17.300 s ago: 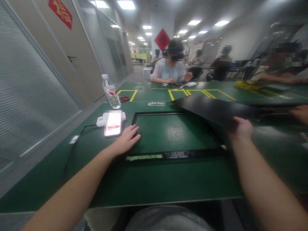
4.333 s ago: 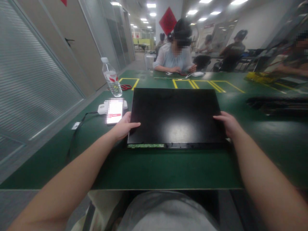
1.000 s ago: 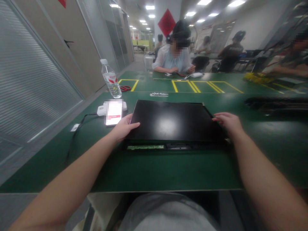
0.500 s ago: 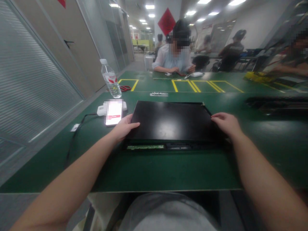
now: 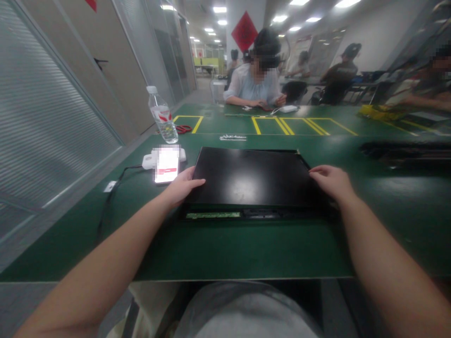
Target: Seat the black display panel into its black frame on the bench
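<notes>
We are in an open-plan office with workshop-style benches. Overhead we see flat ceiling light panels, and along our left run a glass partition with blinds and a door. Our green bench bears yellow tape outlines on its far part, where a person sits; more people sit beyond, and yellow-green dividers stand far back.

Cannot see part of left hand behind edge of panel, nor most of frame beneath. Cannot tell hold of right hand: panel or frame. Cannot read phone, pixelated, nor bottle, too small. Cannot identify white bits. Cannot resolve dark pile, blurred and cut by right edge, like person beyond.
</notes>
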Tool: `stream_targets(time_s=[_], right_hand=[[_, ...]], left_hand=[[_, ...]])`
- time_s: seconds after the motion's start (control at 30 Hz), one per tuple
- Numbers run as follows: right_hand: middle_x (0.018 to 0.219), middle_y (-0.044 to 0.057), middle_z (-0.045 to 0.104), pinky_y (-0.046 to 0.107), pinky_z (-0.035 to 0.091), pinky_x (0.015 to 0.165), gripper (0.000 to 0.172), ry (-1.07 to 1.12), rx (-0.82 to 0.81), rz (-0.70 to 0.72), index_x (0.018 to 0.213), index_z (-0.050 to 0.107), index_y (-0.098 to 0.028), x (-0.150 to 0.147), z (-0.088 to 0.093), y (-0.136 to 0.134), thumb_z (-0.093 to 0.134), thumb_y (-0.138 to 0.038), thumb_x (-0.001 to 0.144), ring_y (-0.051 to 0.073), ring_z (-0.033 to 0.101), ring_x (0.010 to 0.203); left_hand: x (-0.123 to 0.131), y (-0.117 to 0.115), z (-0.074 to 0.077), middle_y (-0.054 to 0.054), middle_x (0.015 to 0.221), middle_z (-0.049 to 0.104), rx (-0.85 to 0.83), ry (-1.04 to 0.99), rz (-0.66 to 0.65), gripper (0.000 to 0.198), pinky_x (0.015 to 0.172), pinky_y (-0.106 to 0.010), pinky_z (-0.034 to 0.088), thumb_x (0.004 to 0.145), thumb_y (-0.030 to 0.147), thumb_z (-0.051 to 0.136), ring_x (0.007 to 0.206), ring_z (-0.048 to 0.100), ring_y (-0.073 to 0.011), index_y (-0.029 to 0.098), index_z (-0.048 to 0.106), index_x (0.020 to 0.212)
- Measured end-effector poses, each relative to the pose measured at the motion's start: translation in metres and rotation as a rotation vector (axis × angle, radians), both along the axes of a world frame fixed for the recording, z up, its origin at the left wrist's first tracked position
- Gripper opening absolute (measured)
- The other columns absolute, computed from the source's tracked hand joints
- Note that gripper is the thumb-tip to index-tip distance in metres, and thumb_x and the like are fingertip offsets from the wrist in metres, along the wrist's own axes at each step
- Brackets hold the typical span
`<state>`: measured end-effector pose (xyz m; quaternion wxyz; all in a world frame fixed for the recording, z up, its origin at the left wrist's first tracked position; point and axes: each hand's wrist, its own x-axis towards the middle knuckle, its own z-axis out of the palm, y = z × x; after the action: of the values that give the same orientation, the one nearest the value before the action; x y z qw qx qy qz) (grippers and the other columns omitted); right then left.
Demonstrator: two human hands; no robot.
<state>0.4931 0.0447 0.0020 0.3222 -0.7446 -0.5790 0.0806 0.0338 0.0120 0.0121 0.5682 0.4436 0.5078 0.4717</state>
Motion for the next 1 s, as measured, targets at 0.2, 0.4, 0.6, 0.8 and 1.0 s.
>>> stream_targets(time_s=[0.2,0.4,0.6,0.8,1.0], right_hand=[[0.078,0.005,0.076,0.039,0.055,0.075,0.013,-0.026,-0.025,-0.006,0.08,0.08,-0.025,-0.0038,0.0022,-0.0004,0.07,-0.033,0.076,0.025,0.069,0.075],[0.083,0.006,0.077,0.037,0.054,0.077,0.018,-0.034,-0.057,-0.01,0.085,0.081,-0.024,-0.0058,0.0051,-0.0022,0.068,-0.033,0.076,0.025,0.07,0.079],[0.086,0.007,0.078,0.038,0.054,0.077,0.02,-0.044,-0.061,-0.015,0.087,0.082,-0.024,-0.0047,0.004,-0.0013,0.067,-0.033,0.076,0.025,0.07,0.081],[0.085,0.007,0.078,0.037,0.054,0.075,0.019,-0.045,-0.055,-0.026,0.084,0.082,-0.024,-0.0035,0.0039,-0.0004,0.067,-0.033,0.076,0.026,0.07,0.08],[0.085,0.007,0.078,0.037,0.053,0.076,0.019,-0.03,-0.062,-0.028,0.084,0.082,-0.024,-0.0018,0.004,-0.0001,0.066,-0.031,0.077,0.026,0.071,0.082]], left_hand=[[0.0014,-0.0003,0.0027,-0.011,0.109,0.082,0.009,0.044,-0.015,0.051,0.087,-0.042,0.063,0.068,0.011,0.083,0.104,0.078,-0.0323,0.017,0.07,0.117],[0.001,-0.0007,0.0008,-0.011,0.112,0.082,0.026,0.054,-0.017,0.052,0.085,-0.041,0.063,0.069,0.011,0.083,0.103,0.078,-0.0313,0.016,0.069,0.119],[0.002,-0.0009,0.0006,-0.011,0.11,0.082,0.038,0.1,0.002,0.05,0.087,-0.043,0.062,0.069,0.014,0.083,0.107,0.077,-0.0327,0.017,0.069,0.118],[0.0016,-0.001,0.0022,-0.012,0.11,0.082,0.029,0.112,0.002,0.052,0.089,-0.045,0.062,0.068,0.015,0.084,0.106,0.077,-0.0332,0.017,0.069,0.118],[0.0022,0.0007,-0.0002,-0.01,0.107,0.082,0.045,0.088,0.03,0.049,0.084,-0.041,0.064,0.067,0.013,0.084,0.105,0.078,-0.0319,0.017,0.071,0.114]])
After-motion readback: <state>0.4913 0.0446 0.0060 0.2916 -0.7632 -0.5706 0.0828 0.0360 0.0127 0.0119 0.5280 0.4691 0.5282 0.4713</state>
